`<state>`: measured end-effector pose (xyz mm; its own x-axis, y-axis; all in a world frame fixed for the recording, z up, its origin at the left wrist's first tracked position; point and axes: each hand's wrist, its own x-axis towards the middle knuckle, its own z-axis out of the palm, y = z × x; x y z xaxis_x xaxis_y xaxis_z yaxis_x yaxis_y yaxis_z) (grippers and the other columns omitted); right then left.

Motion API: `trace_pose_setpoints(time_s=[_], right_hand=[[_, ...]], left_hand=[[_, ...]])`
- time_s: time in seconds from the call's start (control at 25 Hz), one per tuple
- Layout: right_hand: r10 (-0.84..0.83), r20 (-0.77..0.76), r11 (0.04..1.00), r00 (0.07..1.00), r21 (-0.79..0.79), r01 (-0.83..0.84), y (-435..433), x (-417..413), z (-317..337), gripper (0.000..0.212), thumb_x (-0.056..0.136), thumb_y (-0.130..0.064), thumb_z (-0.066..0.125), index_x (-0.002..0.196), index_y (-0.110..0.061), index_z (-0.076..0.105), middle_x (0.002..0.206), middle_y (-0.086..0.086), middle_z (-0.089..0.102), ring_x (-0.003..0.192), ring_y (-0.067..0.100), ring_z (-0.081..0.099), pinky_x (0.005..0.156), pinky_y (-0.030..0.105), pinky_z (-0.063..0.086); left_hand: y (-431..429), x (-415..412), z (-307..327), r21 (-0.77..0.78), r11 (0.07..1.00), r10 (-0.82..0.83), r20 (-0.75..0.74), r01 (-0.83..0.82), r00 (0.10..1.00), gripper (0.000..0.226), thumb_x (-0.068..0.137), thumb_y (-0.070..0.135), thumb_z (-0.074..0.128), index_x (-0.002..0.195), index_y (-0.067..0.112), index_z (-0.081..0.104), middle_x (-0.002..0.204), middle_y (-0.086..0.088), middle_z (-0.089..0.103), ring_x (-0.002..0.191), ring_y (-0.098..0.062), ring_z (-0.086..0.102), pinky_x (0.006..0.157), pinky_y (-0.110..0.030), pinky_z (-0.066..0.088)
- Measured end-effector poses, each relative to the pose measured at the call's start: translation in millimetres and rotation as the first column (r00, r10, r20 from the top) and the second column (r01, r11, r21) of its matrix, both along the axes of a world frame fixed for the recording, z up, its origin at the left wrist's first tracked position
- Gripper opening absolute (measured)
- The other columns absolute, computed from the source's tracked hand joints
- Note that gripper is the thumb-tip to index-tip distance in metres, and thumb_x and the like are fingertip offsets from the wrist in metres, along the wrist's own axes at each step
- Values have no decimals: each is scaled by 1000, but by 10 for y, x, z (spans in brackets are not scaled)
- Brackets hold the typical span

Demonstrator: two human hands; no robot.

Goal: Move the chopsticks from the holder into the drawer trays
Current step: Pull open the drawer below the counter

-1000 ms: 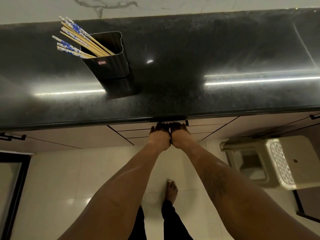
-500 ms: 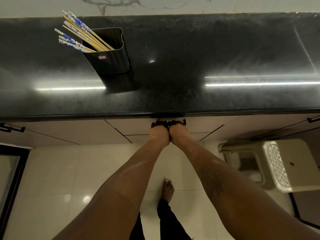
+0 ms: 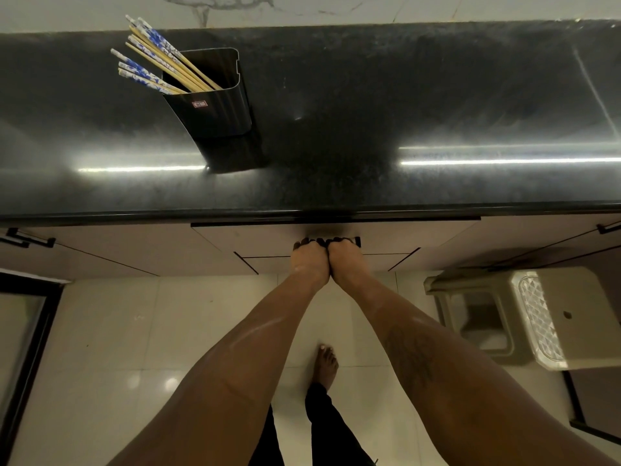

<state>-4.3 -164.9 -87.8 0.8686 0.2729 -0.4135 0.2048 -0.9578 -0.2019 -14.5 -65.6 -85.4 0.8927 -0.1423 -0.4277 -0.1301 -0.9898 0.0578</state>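
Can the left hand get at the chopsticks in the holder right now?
Probably yes: the chopsticks stick out of the open holder uncovered, but the left hand must first let go of the drawer handle.

Holder point(image 3: 215, 109) label too blurred

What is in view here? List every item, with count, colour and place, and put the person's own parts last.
chopsticks: a bundle, exact count unclear, pale wood with blue-and-white ends, leaning left out of the holder.
holder: one, dark metal, far left part of the countertop.
countertop: one, glossy black, across the upper half.
drawer front: one, beige, just under the countertop edge.
drawer handle: one, black, mostly hidden by the fingers.
stool: one, beige plastic, on the floor at right.
floor: pale glossy tiles, lower half.
foot: one, bare, on the tiles at centre.
left hand: curled on the handle.
right hand: curled on the handle, touching the left.
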Motion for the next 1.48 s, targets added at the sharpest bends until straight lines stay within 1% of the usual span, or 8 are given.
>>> trace_pose_setpoints(time_s=[0.28, 0.52, 0.68, 0.76, 0.88, 0.96, 1.2, 1.48], right_hand=[[-48, -43, 999, 998, 1, 49, -19, -168, 73, 17, 98, -10, 60, 112, -11, 69, 111, 11, 69, 102, 27, 66, 91, 40, 57], [16, 142, 1000, 990, 10, -17, -27, -734, 78, 17, 92, -6, 61, 96, -16, 74, 88, 4, 75, 81, 25, 73, 78, 38, 59], [4, 429, 980, 903, 179, -89, -22, -993, 32, 11, 78, -3, 72, 83, -12, 68, 74, 7, 68, 64, 27, 65, 61, 37, 52], [-37, 570, 960, 821, 249, -130, 16, -1027, 38, 14, 79, -4, 70, 89, -12, 64, 82, 7, 62, 72, 25, 57, 66, 37, 47], [-134, 516, 973, 846, 233, 12, 103, -1019, 171, 29, 84, -15, 71, 112, -13, 63, 106, 6, 65, 97, 25, 56, 86, 37, 48], [-174, 489, 979, 855, 178, 97, 123, -1055, 218, 23, 86, -15, 69, 109, -15, 65, 105, 3, 69, 102, 24, 56, 90, 37, 44], [-127, 437, 988, 890, 137, 73, 51, -1271, 316, 11, 92, -7, 63, 98, -14, 68, 88, 3, 71, 96, 24, 58, 89, 35, 47], [-81, 448, 972, 890, 233, -29, -141, -1805, 258, 7, 92, -18, 69, 86, -13, 66, 76, 1, 68, 79, 25, 61, 78, 35, 49]], left_hand=[[-30, -250, 99, 5, 1000, -1, -36, 1, 999, 17, 100, 15, 59, 114, 15, 68, 106, -4, 70, 97, -21, 67, 90, -34, 52], [265, -702, 112, -54, 992, -106, 139, 114, 985, 21, 96, 10, 62, 112, 17, 72, 102, -4, 76, 92, -25, 73, 83, -34, 55], [420, -1030, -54, -188, 958, -103, 474, 216, 874, 24, 77, -4, 74, 97, 8, 69, 86, -11, 66, 76, -29, 63, 69, -37, 48], [490, -1053, -69, -235, 949, -10, 644, 210, 765, 33, 70, -10, 74, 97, 7, 67, 88, -12, 62, 83, -29, 56, 73, -37, 47], [566, -992, 89, -217, 971, 34, 554, 104, 832, 50, 82, 4, 68, 130, 10, 58, 131, -14, 60, 124, -32, 56, 110, -44, 45], [570, -961, 198, -149, 985, -8, 441, 82, 898, 43, 90, 7, 68, 131, 12, 56, 131, -9, 64, 122, -27, 60, 116, -42, 40], [548, -1233, 389, -103, 993, -18, 397, 63, 918, 17, 97, 7, 64, 113, 12, 63, 102, -5, 70, 91, -25, 68, 77, -34, 54], [625, -1739, 228, -130, 988, -31, 345, 80, 938, 8, 101, 22, 63, 108, 18, 63, 91, 1, 69, 78, -23, 67, 64, -38, 58]])
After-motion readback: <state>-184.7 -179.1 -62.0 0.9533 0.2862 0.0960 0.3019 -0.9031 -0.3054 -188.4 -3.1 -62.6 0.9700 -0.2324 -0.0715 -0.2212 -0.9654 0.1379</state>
